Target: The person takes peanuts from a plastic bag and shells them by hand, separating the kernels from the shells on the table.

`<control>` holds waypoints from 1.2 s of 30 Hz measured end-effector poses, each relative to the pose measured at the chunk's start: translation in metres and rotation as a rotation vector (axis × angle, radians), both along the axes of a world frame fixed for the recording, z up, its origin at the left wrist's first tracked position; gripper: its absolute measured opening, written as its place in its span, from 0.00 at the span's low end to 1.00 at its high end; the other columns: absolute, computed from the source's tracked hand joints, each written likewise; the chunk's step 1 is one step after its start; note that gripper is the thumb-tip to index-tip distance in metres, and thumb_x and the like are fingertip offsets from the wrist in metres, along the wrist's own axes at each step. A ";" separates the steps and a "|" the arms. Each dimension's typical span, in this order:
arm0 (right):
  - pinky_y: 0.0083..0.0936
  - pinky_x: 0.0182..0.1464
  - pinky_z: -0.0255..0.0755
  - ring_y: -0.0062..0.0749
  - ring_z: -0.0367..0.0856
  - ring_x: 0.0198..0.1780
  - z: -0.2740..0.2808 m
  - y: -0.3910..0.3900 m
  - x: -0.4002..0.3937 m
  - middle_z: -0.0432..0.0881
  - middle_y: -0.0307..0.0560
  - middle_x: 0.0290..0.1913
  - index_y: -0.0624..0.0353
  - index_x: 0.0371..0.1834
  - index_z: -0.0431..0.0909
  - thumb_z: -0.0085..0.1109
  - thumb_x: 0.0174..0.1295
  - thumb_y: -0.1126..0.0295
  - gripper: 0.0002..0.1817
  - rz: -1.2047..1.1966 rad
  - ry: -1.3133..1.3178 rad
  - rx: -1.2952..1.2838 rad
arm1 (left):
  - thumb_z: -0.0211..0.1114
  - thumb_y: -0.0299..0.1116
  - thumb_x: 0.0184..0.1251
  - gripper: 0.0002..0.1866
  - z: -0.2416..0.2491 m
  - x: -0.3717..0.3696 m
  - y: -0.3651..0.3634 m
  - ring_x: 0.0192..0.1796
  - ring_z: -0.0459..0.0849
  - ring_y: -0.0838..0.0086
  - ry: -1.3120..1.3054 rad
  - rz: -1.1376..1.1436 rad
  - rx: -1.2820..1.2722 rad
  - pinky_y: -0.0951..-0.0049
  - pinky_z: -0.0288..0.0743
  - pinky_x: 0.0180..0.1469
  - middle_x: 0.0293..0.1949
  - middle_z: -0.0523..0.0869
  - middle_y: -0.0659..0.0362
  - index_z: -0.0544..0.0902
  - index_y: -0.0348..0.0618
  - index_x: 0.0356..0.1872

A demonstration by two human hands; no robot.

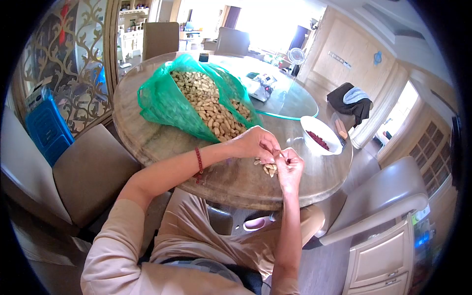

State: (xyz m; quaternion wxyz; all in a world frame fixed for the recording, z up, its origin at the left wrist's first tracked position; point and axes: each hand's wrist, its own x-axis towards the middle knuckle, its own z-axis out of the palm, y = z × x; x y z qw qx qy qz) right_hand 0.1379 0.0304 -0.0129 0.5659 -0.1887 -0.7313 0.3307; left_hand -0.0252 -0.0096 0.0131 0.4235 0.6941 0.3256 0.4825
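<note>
Above the round table [162, 147], both hands' fingers [275, 153] pinched together on one peanut [278, 154]

I see a single peanut [275, 152], small and pale tan, pinched between the fingertips of my two hands above the near edge of the table. Most of it is hidden by the fingers, so I cannot tell whether its shell is whole or split. Just below it, a little heap of shells [268, 168] lies on the tabletop: cream-coloured, broken curved pieces, loosely scattered and touching one another, partly tucked under my hands. They rest close to the table's rim.
</note>
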 end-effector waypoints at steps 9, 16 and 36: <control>0.14 0.22 0.56 0.11 0.60 0.20 0.010 -0.013 -0.002 0.68 0.31 0.16 0.62 0.20 0.75 0.58 0.57 0.73 0.10 0.010 -0.008 -0.085 | 0.66 0.19 0.50 0.09 0.004 -0.004 0.001 0.24 0.81 0.80 0.003 0.066 0.024 0.81 0.76 0.26 0.25 0.84 0.56 0.81 0.33 0.35; 0.15 0.24 0.60 0.11 0.64 0.22 -0.005 0.002 -0.004 0.72 0.33 0.17 0.65 0.27 0.78 0.56 0.61 0.68 0.10 -0.003 -0.060 -0.057 | 0.67 0.20 0.51 0.07 -0.005 0.000 0.005 0.23 0.81 0.78 -0.030 0.218 0.026 0.79 0.77 0.24 0.24 0.82 0.58 0.79 0.34 0.31; 0.17 0.15 0.55 0.13 0.60 0.14 0.001 0.001 -0.005 0.65 0.34 0.13 0.61 0.28 0.70 0.39 0.70 0.64 0.16 0.143 -0.053 -0.275 | 0.64 0.21 0.54 0.06 -0.008 0.007 0.004 0.27 0.83 0.77 -0.213 0.192 -0.100 0.79 0.79 0.30 0.28 0.84 0.58 0.80 0.36 0.34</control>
